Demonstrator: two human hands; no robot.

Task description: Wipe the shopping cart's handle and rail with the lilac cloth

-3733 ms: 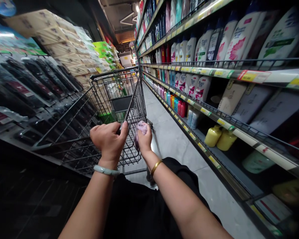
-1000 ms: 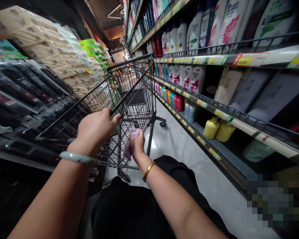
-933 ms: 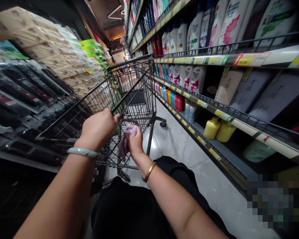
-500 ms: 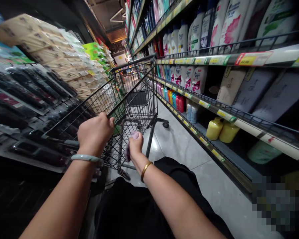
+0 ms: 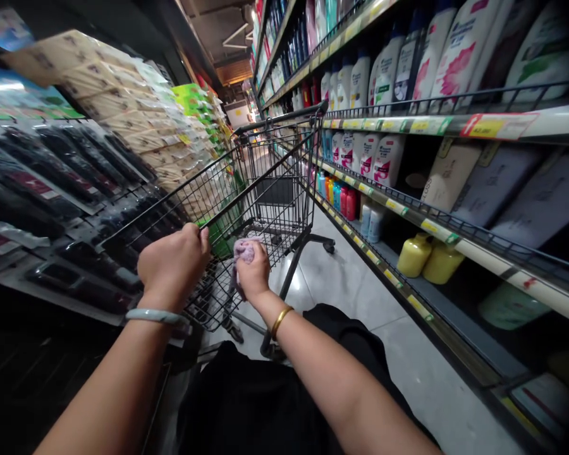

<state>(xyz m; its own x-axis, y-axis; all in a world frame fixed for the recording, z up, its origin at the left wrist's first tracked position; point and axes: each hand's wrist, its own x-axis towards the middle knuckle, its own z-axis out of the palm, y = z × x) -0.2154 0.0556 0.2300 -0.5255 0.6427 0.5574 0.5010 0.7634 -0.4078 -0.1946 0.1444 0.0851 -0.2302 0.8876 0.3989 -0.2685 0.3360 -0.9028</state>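
A black wire shopping cart (image 5: 284, 189) stands in front of me, turned at an angle in the aisle. My left hand (image 5: 174, 262), with a pale bangle at the wrist, is closed round the cart's upper rim on the near side. Against the cart's wire side, my right hand (image 5: 253, 268), below a gold bangle, is closed on a crumpled purple cloth (image 5: 243, 251). Part of the cloth hangs behind the fingers.
Shelves of shampoo bottles (image 5: 382, 158) run along the right, with yellow jars (image 5: 413, 254) low down. On the left are hanging dark packages (image 5: 66, 164) and stacked tan packs (image 5: 123, 114). Pale floor tiles (image 5: 360, 297) lie between.
The cart has shifted right in view. My right hand has moved slightly left with the cloth, which shows more above the fingers. My left hand still grips the rim, slightly lower left.
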